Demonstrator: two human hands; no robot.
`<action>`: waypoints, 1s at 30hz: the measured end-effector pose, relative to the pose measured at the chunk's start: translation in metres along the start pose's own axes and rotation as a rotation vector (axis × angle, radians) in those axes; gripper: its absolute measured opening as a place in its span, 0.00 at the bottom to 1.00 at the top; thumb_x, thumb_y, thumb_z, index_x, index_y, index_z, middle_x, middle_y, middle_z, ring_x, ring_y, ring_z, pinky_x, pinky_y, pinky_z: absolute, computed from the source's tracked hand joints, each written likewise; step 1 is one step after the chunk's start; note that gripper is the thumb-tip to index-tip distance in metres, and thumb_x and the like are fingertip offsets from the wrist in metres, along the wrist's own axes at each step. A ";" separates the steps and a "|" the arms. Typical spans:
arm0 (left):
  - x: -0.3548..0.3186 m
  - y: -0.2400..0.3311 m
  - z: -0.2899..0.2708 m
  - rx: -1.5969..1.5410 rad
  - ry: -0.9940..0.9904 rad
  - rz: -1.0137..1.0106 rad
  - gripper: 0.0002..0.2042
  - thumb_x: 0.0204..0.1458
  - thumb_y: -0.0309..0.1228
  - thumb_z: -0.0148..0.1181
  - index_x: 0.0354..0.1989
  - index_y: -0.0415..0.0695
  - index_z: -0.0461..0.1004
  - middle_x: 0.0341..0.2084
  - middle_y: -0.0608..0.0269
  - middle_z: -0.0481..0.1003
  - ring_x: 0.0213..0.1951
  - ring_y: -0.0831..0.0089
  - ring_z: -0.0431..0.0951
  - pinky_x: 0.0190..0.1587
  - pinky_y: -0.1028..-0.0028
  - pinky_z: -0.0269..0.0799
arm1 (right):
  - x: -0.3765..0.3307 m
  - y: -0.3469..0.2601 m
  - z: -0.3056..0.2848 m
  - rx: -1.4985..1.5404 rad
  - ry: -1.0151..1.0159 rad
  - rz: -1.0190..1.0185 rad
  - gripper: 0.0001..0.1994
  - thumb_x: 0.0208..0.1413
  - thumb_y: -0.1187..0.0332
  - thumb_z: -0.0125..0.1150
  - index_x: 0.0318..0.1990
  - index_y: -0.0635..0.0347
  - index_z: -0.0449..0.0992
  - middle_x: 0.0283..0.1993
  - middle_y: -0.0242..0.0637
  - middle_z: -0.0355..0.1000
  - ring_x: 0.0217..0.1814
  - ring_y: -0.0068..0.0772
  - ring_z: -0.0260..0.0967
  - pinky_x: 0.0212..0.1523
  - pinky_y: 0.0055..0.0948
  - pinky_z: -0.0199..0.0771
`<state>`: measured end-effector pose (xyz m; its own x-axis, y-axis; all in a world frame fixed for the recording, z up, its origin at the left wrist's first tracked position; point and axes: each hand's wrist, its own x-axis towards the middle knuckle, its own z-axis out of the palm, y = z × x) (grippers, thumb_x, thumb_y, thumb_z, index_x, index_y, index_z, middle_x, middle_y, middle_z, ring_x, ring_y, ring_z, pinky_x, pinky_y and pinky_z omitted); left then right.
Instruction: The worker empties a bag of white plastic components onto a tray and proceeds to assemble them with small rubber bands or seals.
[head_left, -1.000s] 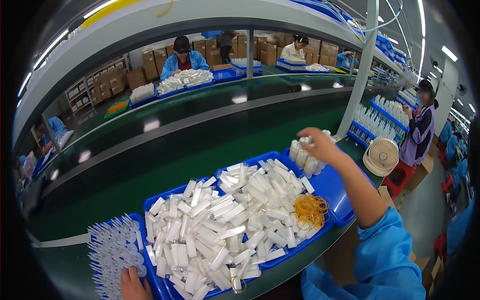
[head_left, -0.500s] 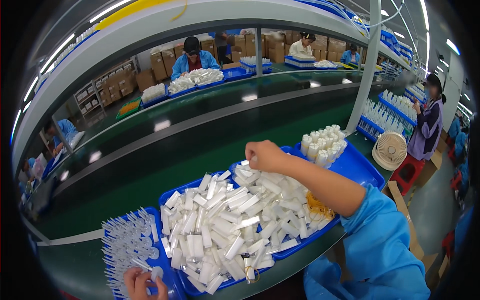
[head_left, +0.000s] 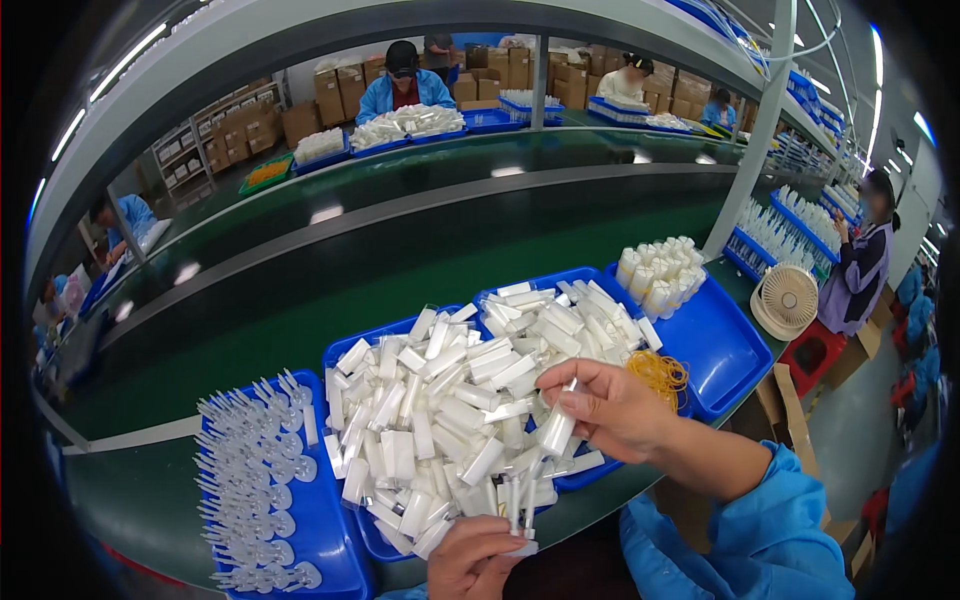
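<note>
My left hand (head_left: pixel 470 558), at the lower edge, is closed on a translucent plastic piece (head_left: pixel 522 515) whose thin prongs point up from its base. Right of it and higher, my right hand (head_left: pixel 620 410) pinches a white packet (head_left: pixel 557 430) in clear film, tilted just above the prongs. Below both hands lies a heap of similar white packets (head_left: pixel 440 410), filling two blue trays. Yellow rubber bands (head_left: pixel 660 378) sit in a pile at the heap's right end. A blue tray (head_left: pixel 325 520) at the left holds rows of plastic pronged pieces (head_left: pixel 255 490) with round bases.
Bundled white rolls (head_left: pixel 660 270) stand in another blue tray (head_left: pixel 722 350) on the right. Past it are a beige fan (head_left: pixel 787 300) and a grey post (head_left: pixel 755 140). A green conveyor belt (head_left: pixel 420 250) runs behind the trays. Several co-workers sit or stand farther off.
My right hand has come from the far side of the heap toward me, now with a packet. My left hand has moved right from the left tray, carrying a pronged piece.
</note>
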<state>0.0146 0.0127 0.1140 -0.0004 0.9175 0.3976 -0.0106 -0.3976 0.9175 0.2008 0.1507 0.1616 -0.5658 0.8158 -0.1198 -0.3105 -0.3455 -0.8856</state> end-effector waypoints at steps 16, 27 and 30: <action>0.005 -0.002 0.013 0.086 0.020 0.091 0.04 0.46 0.21 0.58 0.31 0.38 0.74 0.30 0.55 0.74 0.35 0.63 0.73 0.37 0.73 0.68 | -0.009 0.011 -0.008 -0.053 -0.150 0.057 0.11 0.58 0.66 0.51 0.46 0.58 0.66 0.37 0.26 0.64 0.36 0.13 0.59 0.35 0.16 0.61; 0.011 -0.003 0.011 0.077 -0.031 0.072 0.04 0.45 0.20 0.57 0.30 0.38 0.75 0.30 0.57 0.74 0.36 0.63 0.74 0.40 0.72 0.68 | -0.011 0.010 -0.014 -0.315 -0.184 0.006 0.07 0.58 0.65 0.50 0.40 0.57 0.64 0.33 0.24 0.62 0.33 0.15 0.57 0.37 0.16 0.59; 0.009 -0.006 0.008 0.071 -0.052 0.044 0.04 0.45 0.20 0.56 0.30 0.39 0.75 0.30 0.57 0.74 0.36 0.64 0.73 0.40 0.72 0.67 | -0.013 0.001 -0.009 -0.933 -0.203 -0.190 0.07 0.58 0.65 0.49 0.39 0.58 0.63 0.30 0.29 0.63 0.30 0.21 0.60 0.35 0.19 0.62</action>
<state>0.0231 0.0232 0.1124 0.0530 0.8987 0.4354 0.0594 -0.4381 0.8970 0.2151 0.1438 0.1585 -0.7170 0.6941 0.0636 0.2705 0.3612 -0.8924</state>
